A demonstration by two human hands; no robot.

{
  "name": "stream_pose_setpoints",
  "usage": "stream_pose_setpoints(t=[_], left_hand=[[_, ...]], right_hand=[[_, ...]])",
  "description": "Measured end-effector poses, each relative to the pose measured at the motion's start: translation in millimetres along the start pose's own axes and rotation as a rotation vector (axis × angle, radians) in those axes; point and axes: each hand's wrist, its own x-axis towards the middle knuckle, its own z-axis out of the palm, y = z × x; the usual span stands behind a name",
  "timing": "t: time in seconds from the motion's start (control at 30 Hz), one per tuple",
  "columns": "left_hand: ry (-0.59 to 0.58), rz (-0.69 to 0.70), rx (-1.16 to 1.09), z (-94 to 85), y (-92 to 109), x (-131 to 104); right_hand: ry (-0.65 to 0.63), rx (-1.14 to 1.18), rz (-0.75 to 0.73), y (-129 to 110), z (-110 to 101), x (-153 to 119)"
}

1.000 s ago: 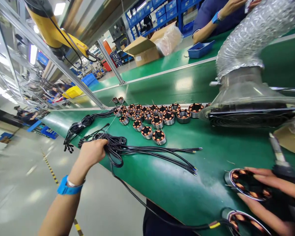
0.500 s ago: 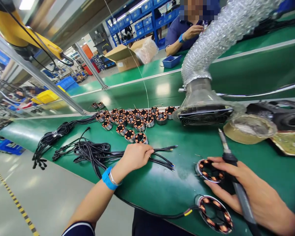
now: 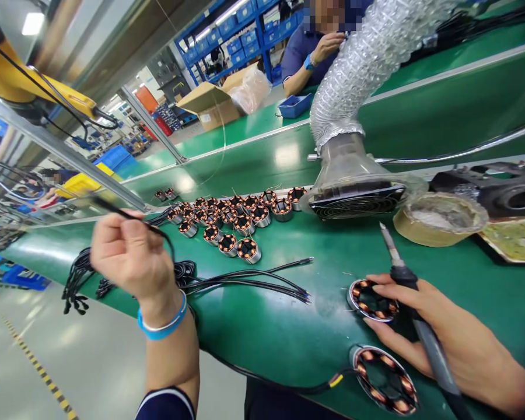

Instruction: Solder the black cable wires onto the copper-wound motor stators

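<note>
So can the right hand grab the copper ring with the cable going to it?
Probably not as is: nothing seems to block that copper ring, but the right hand holds a soldering iron and has fingers on another ring.

Bright light leaves glare on the green panel point(image 3: 245, 160); the raised cable end point(image 3: 109, 207) blurs.

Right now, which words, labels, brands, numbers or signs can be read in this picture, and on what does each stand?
None can be read.
White label on the cardboard box: too small to read.
Blue shelf bins: too small to tell if they carry text.
Soldering iron: no readable marking shows on it.
</note>
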Motion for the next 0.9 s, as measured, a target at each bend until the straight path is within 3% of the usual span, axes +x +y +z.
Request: stream_pose_setpoints(t=[0.07,0.1,0.13,0.2,0.23,0.3,0.37,0.47,0.7,0.77,0.9], left_hand=[[-0.037,0.049,-0.063,4.8,19.0,-0.3],[-0.176,-0.011,-0.074,10.0,26.4,-10.9],[-0.426,-0.145,-0.083,16.8,31.7,-27.0],[-1.05,-0.5,-0.105,33.2,36.2,-67.5],[-1.237,-0.588,-0.115,41.7,36.3,-87.8],[-1.431,-0.624,-0.071,55.9,34.7,-119.6],[-1.492,-0.577,-0.019,64.0,31.6,-135.8],[-1.516,-0.519,0.027,65.5,26.6,-137.8],[-1.391,-0.311,-0.17,58.9,30.5,-141.3],[-1.374,-0.393,-0.237,59.3,31.5,-148.8],[-1.326,-0.798,-0.363,61.9,30.1,-161.7]], right_hand=[[0.012,-0.007,0.011,1.8,0.4,0.7],[0.018,-0.012,0.012,1.8,-0.6,1.9],[0.025,-0.02,0.008,0.9,-2.7,3.8],[0.054,-0.026,0.0,-5.1,-10.0,9.6],[0.077,-0.018,0.002,-10.2,-14.6,13.4],[0.136,0.049,0.042,-23.0,-23.0,22.7],[0.177,0.17,0.117,-36.0,-27.9,33.3],[0.168,0.244,0.175,-50.5,-28.8,48.2],[0.192,0.289,0.032,-64.3,-24.1,66.5],[0.212,0.301,0.015,-65.9,-21.6,68.1],[0.264,0.304,0.074,-70.2,-12.0,64.5]])
